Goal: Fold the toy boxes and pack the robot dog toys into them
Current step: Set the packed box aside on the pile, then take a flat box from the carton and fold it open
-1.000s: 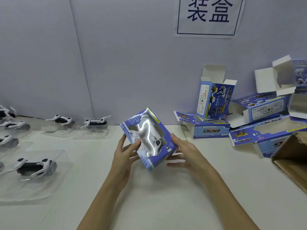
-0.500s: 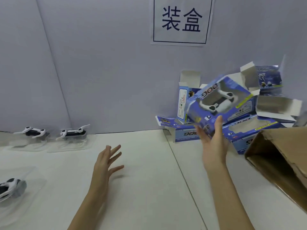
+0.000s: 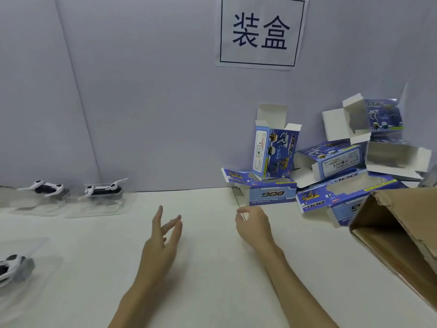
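Both hands over the bench (image 3: 208, 268), both empty. Left hand (image 3: 163, 240): grip spread, fingers straight and pointing up and away, palm facing right. Right hand (image 3: 254, 224): fingers loosely curled, thumb and forefinger tips close together; it holds nothing, so the grip is relaxed rather than pinching. It sits just in front of the nearest flat box (image 3: 267, 190), not touching it as far as I can tell.

Boxes: blue "DOG" cartons piled at back right against the wall. One upright box (image 3: 275, 151) with top flaps open stands on the flat one. Another box (image 3: 331, 159) lies on its side to the right, end flaps open. A windowed box (image 3: 343, 194) lies flat below that. One more open box (image 3: 369, 117) is up top at the back, white flaps out. All the ones I can see into look empty.

Dogs: two white/black robot dogs in clear blister trays at back left by the wall, left dog (image 3: 45, 188) and right dog (image 3: 104, 188), side by side. A third dog (image 3: 14, 268) in a tray at the left edge, partly cut off by the frame.

Brown carton (image 3: 397, 235) at right edge, open side facing left, torn rim. Inside not visible.

Paper sign (image 3: 260, 31) with two Chinese characters on the wall, above the box pile.
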Tool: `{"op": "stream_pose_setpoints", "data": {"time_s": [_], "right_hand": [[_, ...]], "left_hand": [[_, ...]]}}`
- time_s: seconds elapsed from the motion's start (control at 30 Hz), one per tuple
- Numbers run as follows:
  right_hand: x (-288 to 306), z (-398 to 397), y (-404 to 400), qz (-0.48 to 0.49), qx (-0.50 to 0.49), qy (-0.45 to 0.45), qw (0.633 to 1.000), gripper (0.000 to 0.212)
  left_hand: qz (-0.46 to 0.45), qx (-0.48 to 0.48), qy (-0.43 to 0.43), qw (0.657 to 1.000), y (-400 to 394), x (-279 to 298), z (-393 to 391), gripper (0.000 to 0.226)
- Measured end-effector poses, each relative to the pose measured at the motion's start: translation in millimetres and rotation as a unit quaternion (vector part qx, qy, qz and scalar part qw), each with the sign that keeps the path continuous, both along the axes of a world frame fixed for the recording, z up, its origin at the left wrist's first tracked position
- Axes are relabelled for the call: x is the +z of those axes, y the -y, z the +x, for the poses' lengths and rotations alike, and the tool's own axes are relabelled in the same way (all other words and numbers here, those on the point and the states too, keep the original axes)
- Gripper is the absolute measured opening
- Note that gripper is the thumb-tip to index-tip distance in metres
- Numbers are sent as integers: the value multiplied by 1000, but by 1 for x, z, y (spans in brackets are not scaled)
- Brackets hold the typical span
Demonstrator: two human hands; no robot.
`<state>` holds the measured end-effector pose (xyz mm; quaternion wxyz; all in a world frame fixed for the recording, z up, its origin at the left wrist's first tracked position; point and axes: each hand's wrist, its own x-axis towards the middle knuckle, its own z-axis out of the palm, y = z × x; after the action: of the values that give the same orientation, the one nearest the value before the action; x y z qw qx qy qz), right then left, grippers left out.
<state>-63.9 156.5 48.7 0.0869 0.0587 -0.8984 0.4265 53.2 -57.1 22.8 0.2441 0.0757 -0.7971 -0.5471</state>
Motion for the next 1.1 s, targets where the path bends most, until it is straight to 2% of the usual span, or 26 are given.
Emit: {"op": "stream_pose_setpoints", "data": {"time_s": [0.07,0.13,0.27,0.4,0.47,0.53,0.6,0.63,0.7,0.77,0.9,1.0,1.1], "right_hand": [[-2,-19,13,126,7,9,992,35],[2,-41,15,227,-7,13,974,38],[3,-74,13,316,-14,23,948,55],[-6,-72,21,410,-25,-125,903,35],[-5,-67,21,438,-22,-174,882,32],[9,-58,23,373,-29,-206,904,30],[32,-42,26,225,-5,-259,939,26],[45,-32,26,140,6,-295,945,25],[69,-13,22,-14,-7,-360,933,27],[82,6,13,-122,-23,-384,915,27],[76,31,6,-347,-23,-304,887,33],[63,31,-1,-478,5,-180,860,40],[54,32,-9,-530,75,-77,841,48]], "left_hand": [[-123,12,1,992,-2,-6,1,49],[-202,2,-3,979,-5,-11,1,43],[-220,-39,-13,975,-5,-12,-2,44],[-245,-25,6,969,-2,-11,-2,46],[-262,-23,15,965,-3,-11,-1,46],[-270,-22,12,962,-3,-10,1,46],[-269,-21,3,963,-2,-9,1,45],[-264,-18,-2,964,0,-9,0,45],[-238,-6,-20,971,4,-10,0,45],[-180,17,-38,983,5,-8,-1,51],[-12,26,-43,999,6,7,5,84],[50,-15,-93,994,4,20,11,81],[78,-94,-123,985,-3,33,18,89]]}}
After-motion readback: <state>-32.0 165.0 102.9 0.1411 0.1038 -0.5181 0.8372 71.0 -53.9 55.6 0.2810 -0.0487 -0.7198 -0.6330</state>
